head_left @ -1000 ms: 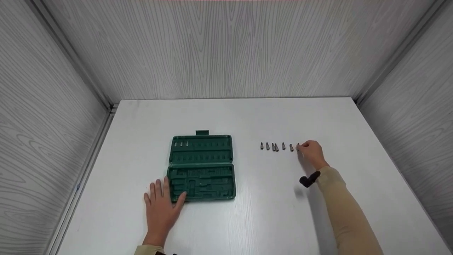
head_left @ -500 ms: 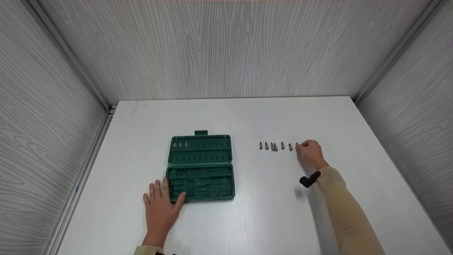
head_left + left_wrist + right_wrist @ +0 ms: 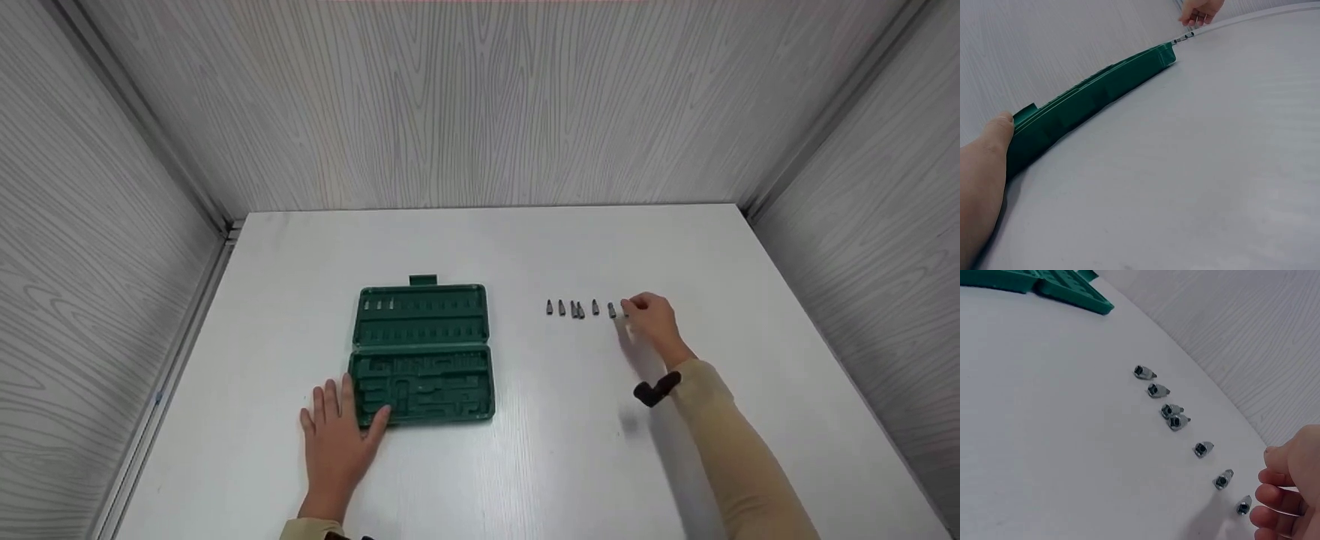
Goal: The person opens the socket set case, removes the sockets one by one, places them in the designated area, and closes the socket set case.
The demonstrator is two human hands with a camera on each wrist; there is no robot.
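A green tool case [image 3: 420,347] lies opened flat on the white table. My left hand [image 3: 334,450] rests beside it with straight fingers, the index along its left side and the thumb on its front edge. Three small silver bits [image 3: 379,305] sit in the upper left slots. To the right, several metal socket bits [image 3: 1201,449] lie in a row, two of them side by side. My right hand [image 3: 654,322] hovers just past the row's right end with loosely curled fingers. The rightmost socket bit [image 3: 1244,505] lies on the table next to those fingers; nothing shows between thumb and index.
Grey wood-grain panels [image 3: 480,105] stand behind the table [image 3: 555,450] and on both sides. A dark wrist camera [image 3: 657,389] juts from the right sleeve. The case's latch tab [image 3: 423,280] sticks out at its far edge.
My right hand has risen slightly from the rightmost socket bit, which stays on the table. The left hand and the case keep their places; the head view has drifted a little.
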